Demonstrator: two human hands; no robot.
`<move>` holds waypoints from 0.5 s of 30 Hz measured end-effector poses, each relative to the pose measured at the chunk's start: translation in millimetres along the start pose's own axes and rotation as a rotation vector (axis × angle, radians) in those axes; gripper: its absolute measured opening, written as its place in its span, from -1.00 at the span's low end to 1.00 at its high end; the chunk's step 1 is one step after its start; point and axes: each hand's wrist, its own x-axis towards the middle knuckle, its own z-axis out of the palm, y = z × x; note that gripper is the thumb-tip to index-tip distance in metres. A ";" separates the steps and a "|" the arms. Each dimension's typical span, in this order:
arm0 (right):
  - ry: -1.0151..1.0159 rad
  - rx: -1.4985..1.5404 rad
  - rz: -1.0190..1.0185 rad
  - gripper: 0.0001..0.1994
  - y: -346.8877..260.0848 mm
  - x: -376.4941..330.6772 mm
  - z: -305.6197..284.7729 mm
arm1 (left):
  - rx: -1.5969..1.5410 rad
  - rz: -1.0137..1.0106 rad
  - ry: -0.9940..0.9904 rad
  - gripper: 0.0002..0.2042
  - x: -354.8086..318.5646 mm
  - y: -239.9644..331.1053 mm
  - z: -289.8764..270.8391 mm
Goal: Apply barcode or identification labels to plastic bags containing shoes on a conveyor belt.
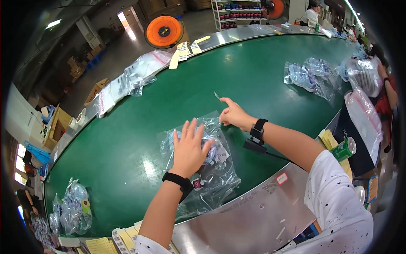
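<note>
A clear plastic bag (230, 169) with a pair of light blue and lilac shoes (207, 146) in it lies flat on the green belt before me. My left hand (190, 148) rests on top of the bag, fingers spread, hiding part of the shoes. A white printed tag (220, 153) shows through the film. At the bag's far right corner is my right hand (237, 115), its fingers curled and lower fingertips close to the bag's edge. A small thin pale label (217, 96) stands out from its index fingertip.
More bagged shoes lie at the far right (306, 76) and near left (76, 207). Stacked plastic bags (131, 78) and yellow label strips (184, 53) line the far metal edge. A green can (344, 149) stands by my right arm. Another person's arm (390, 89) shows at right.
</note>
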 end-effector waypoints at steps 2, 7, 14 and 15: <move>-0.019 0.091 0.067 -0.20 -1.0 -6.2 -1.7 | 0.042 0.053 -0.070 -0.51 -6.7 0.6 3.8; 0.006 0.056 0.104 -0.19 -15.8 -8.7 12.9 | 0.008 0.068 -0.016 -0.55 -13.7 -1.8 9.6; 0.128 -0.125 0.028 -0.48 -15.7 3.4 0.8 | -0.015 0.094 0.034 -0.59 -24.7 -10.2 12.3; 0.176 -0.076 0.005 -0.62 -22.9 8.7 -1.5 | -0.022 0.095 0.044 -0.60 -25.2 -10.9 12.6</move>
